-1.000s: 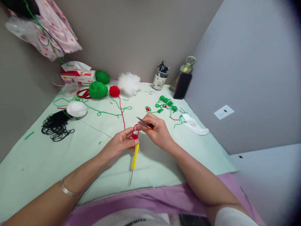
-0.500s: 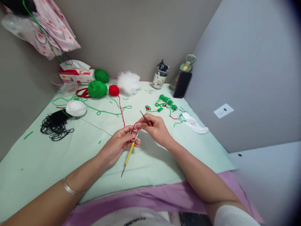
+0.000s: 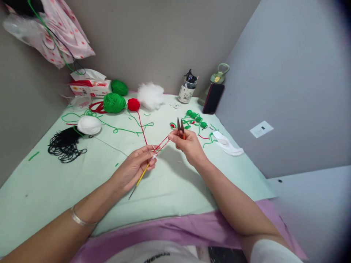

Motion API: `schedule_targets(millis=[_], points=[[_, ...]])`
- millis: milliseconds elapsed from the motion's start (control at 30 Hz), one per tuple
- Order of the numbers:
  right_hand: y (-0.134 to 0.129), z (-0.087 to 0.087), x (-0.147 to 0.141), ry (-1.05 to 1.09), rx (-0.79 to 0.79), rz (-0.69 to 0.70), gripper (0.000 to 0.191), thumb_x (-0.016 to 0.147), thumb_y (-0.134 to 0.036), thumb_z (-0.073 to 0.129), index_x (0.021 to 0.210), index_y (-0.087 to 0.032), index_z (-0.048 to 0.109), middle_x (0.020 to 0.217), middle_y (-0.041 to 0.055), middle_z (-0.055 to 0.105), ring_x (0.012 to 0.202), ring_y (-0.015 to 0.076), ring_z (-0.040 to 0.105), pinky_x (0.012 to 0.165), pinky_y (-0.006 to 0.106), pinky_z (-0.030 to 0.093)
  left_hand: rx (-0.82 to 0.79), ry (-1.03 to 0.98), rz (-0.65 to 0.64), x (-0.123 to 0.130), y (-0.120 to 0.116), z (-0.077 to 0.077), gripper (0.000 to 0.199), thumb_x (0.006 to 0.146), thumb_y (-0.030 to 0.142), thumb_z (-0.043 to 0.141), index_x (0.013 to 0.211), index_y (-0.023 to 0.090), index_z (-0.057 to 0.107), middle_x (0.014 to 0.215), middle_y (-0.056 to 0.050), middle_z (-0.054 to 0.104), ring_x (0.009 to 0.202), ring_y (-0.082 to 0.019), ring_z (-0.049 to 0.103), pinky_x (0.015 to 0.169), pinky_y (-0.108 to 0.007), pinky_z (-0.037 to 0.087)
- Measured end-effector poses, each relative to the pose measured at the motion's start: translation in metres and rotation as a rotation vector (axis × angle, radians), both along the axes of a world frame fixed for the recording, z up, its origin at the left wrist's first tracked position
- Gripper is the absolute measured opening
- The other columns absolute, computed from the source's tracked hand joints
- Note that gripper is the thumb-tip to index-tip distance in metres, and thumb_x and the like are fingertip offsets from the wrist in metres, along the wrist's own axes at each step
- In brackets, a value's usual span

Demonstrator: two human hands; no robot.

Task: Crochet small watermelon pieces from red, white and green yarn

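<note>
My left hand (image 3: 138, 164) is closed around a yellow-handled crochet hook (image 3: 142, 176) and a small white piece of yarn work (image 3: 154, 155). The hook's metal shaft slants down toward me. Red yarn (image 3: 161, 143) stretches in two strands from the left fingers to my right hand (image 3: 189, 144), whose thumb and forefinger pinch it. Also in the right hand is a pair of small scissors (image 3: 180, 128), blades pointing up and a little apart, handles mostly hidden by the fingers. From the red yarn ball (image 3: 133, 105) a strand runs down to the left hand.
Green yarn balls (image 3: 114, 102), white stuffing (image 3: 150, 95) and a tissue box (image 3: 91, 88) line the back. A white yarn ball (image 3: 89, 125) and black yarn (image 3: 67, 144) lie left. Small green crochet pieces (image 3: 196, 117), a phone (image 3: 214, 98) and a pen cup (image 3: 187, 91) are right.
My right hand has moved right, drawing the red loop out into two taut strands. The scissors have turned upright with their blades parted. The crochet hook has tilted further left.
</note>
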State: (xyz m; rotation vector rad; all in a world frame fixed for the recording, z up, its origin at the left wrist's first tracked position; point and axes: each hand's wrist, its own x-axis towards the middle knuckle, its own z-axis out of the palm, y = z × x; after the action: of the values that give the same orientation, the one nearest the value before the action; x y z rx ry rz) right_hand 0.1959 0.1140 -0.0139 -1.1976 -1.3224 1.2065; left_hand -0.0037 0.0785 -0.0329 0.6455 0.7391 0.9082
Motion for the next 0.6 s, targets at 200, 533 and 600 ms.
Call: schedule_targets(millis=[200, 533, 600], points=[[-0.005, 0.011, 0.018, -0.21, 0.015, 0.26, 0.051, 0.1, -0.065, 0.047, 0.093, -0.018, 0.064, 0.075, -0.0019, 0.057, 0.058, 0.0094, 0.034, 0.054, 0.026, 0.03, 0.008, -0.013, 0.052, -0.004, 0.002, 0.0, 0.026, 0.082, 0.017, 0.081, 0.104, 0.012, 0.069, 0.076, 0.0, 0.061, 0.061, -0.007, 0.052, 0.056, -0.017, 0.044], [-0.012, 0.018, 0.014, -0.447, -0.009, 0.563, 0.052, 0.098, -0.064, 0.054, 0.093, -0.016, 0.074, 0.073, -0.0019, 0.058, 0.065, 0.0115, 0.043, 0.062, 0.027, 0.033, 0.111, 0.077, 0.08, -0.006, -0.001, 0.005, 0.029, 0.085, 0.022, 0.08, 0.11, 0.016, 0.066, 0.076, 0.001, 0.063, 0.064, -0.01, 0.055, 0.062, -0.021, 0.046], [-0.012, 0.017, 0.013, -0.446, -0.017, 0.576, 0.053, 0.097, -0.065, 0.055, 0.091, -0.016, 0.074, 0.072, -0.0021, 0.056, 0.066, 0.012, 0.044, 0.062, 0.027, 0.033, 0.142, 0.102, 0.101, -0.004, -0.002, 0.007, 0.029, 0.085, 0.024, 0.081, 0.108, 0.018, 0.065, 0.074, 0.003, 0.062, 0.064, -0.011, 0.055, 0.06, -0.022, 0.044]])
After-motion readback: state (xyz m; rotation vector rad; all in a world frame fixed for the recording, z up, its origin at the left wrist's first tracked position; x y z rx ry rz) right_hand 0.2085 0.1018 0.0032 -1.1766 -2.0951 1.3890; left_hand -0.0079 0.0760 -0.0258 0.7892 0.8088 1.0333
